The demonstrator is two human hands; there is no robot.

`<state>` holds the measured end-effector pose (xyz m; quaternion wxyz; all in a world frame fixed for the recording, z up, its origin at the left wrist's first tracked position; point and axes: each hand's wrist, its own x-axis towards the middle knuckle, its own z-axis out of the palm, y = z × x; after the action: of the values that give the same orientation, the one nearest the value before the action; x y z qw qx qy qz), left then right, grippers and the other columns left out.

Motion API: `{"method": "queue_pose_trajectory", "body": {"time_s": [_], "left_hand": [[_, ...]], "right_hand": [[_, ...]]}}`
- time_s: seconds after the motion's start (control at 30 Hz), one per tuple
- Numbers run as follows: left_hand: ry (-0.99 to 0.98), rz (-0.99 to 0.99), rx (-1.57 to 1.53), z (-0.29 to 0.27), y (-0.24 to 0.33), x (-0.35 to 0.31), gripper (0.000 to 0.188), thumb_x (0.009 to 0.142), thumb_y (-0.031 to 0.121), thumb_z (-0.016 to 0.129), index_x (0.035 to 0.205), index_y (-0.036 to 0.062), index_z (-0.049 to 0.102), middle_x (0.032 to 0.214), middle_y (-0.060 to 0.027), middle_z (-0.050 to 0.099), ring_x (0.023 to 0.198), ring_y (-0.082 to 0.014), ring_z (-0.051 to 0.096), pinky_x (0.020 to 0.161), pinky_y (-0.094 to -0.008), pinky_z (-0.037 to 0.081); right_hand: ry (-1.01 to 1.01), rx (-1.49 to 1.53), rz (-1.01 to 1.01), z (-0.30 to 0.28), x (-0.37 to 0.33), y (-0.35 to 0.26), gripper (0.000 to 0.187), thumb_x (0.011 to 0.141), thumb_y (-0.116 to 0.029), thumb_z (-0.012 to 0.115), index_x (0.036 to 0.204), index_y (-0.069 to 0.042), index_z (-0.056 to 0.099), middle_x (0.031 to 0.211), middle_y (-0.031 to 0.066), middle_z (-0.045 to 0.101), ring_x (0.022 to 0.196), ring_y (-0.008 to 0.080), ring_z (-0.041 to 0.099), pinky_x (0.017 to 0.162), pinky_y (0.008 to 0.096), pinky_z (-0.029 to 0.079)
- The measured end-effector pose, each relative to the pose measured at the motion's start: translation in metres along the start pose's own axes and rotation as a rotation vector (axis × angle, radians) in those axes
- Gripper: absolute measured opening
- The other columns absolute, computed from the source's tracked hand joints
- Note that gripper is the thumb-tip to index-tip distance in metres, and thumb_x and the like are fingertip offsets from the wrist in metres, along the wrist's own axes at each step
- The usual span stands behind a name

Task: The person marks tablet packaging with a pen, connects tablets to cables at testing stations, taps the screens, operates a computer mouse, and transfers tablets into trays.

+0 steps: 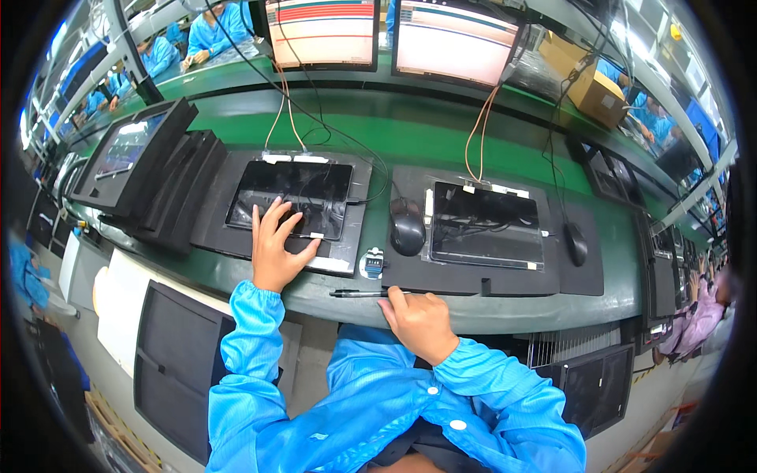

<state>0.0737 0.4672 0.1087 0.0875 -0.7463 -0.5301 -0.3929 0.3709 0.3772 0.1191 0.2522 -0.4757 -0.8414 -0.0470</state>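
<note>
A black tablet [303, 185] lies face up on a dark foam pad, with a cable plugged in at its right side. My left hand [276, 248] rests on its lower left part, fingers spread and touching the dark screen. At the bench's near edge, my right hand [422, 322] is closed around one end of a dark pen [355, 293], which points left. A second black tablet [489, 225] lies on the right pad, with reflections across its screen. Between the two pads sits a small blue-and-white device [372, 263].
Two monitors [323, 35] stand behind the green bench [355, 118]. A black mouse [407, 227] and another mouse [576, 243] flank the right tablet. Stacked black foam trays [150, 173] occupy the left end. Loose cables hang over the bench. People in blue work farther back.
</note>
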Motion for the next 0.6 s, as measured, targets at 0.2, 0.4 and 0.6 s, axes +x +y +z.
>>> {"method": "queue_pose_trajectory", "body": {"time_s": [0.2,0.4,0.6], "left_hand": [[0.179,-0.231,-0.240,-0.011,0.052,-0.015,0.050,0.081,0.011,0.081,0.128,0.0022,0.066,0.139,-0.0171,0.059,0.137,-0.0361,0.053,0.118,-0.0506,0.038],[0.316,-1.071,-1.796,-0.026,0.075,-0.021,0.077,0.098,0.027,0.059,0.152,-0.0132,0.023,0.149,-0.0336,0.043,0.139,-0.0458,0.048,0.120,-0.0525,0.041],[0.275,-1.363,-1.965,-0.035,0.056,-0.008,0.078,0.095,0.024,0.062,0.150,-0.0139,0.022,0.152,-0.0351,0.037,0.142,-0.0459,0.044,0.120,-0.0562,0.040]], "right_hand": [[0.073,0.142,-0.212,-0.013,0.073,0.020,0.013,0.086,-0.016,0.076,0.092,-0.009,0.067,0.081,0.0078,0.057,0.076,0.0275,0.057,0.067,0.0412,0.044],[-0.028,0.039,-0.243,0.043,0.188,0.052,0.022,0.084,-0.026,0.074,0.095,-0.007,0.075,0.101,0.0108,0.068,0.105,0.0298,0.061,0.090,0.0431,0.046],[-0.297,0.173,-0.232,0.055,0.209,0.061,0.026,0.082,-0.026,0.070,0.095,-0.004,0.076,0.098,0.0178,0.072,0.098,0.0369,0.070,0.087,0.0500,0.054]]}}
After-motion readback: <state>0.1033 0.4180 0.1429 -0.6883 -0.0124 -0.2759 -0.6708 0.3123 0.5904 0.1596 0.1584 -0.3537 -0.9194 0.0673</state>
